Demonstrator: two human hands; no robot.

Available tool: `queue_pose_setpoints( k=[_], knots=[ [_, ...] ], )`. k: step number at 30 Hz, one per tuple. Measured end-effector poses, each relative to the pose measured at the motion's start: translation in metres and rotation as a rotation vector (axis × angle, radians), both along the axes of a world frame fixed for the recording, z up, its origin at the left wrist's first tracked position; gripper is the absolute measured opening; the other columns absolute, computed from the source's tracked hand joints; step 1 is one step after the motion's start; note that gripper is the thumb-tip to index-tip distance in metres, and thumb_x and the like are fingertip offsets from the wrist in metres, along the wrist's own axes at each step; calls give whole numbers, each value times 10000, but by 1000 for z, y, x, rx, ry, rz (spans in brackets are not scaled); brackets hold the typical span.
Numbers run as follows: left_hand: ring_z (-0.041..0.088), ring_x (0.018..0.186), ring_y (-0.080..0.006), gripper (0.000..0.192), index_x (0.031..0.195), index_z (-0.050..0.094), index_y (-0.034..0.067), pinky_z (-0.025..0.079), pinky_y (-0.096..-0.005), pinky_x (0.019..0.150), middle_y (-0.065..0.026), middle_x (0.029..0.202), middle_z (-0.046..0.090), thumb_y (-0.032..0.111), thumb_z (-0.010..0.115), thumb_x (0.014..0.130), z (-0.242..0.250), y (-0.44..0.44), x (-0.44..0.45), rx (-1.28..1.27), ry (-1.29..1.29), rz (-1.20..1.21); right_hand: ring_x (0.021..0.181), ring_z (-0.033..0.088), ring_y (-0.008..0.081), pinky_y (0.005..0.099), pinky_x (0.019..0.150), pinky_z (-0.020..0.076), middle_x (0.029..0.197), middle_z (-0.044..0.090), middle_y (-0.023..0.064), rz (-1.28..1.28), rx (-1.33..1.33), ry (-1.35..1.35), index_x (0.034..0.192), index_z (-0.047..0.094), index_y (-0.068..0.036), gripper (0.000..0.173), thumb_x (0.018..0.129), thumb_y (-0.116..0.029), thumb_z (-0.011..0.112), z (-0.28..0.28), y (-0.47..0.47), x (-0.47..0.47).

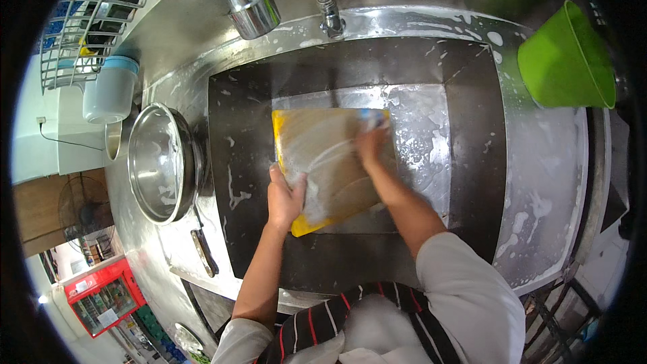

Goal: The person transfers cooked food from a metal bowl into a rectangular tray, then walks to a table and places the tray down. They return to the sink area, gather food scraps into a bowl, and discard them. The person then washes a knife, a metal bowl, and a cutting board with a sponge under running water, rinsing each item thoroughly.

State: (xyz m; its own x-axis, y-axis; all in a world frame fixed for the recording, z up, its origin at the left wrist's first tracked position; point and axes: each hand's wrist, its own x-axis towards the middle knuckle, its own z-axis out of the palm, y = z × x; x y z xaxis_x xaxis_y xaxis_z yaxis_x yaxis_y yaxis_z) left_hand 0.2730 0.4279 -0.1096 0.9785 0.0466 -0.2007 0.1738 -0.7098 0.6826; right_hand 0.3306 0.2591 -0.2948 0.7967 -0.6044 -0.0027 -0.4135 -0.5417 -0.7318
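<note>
A yellow-edged board (333, 162), which looks like a plastic cutting board, is held over the basin of a steel sink (475, 162). Its face is brownish and streaked with white suds. My left hand (286, 199) grips the board at its left edge, near the lower corner. Toward the upper right corner, my right hand (371, 141) presses a blue-and-white scrubber (372, 117) against the face. Motion blurs that hand, so the scrubber's exact kind is hard to tell. Soapy water wets the basin floor to the right of the board.
Above the sink hang a chrome faucet (255, 15) and a second pipe (331, 15). Stacked steel bowls (156, 162) stand left, beside a knife (204, 253) on the counter. A green bucket (556, 60) sits at the right rear. A wire rack (76, 40) is upper left.
</note>
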Motion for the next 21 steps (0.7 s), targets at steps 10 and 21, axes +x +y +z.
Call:
queue_pose_setpoints(
  k=[10,21],
  knots=[
    [568,852,-400,308,1002,443,-26,423,-415,722,-263,884,572,271,441,920,-49,26,13,-55,-98,109,1058,410,452,481,897,365,1180,361,285,945,87,-42,1265,396,-88,594,713,-112,614,125,68,-142],
    [524,678,-242,215,991,510,84,447,-408,561,-107,840,543,252,435,879,-265,98,2,-463,417,537,1061,522,293,367,891,420,1142,522,174,200,-19,-319,1216,409,-45,582,701,-157,656,221,-151,-209]
  ],
)
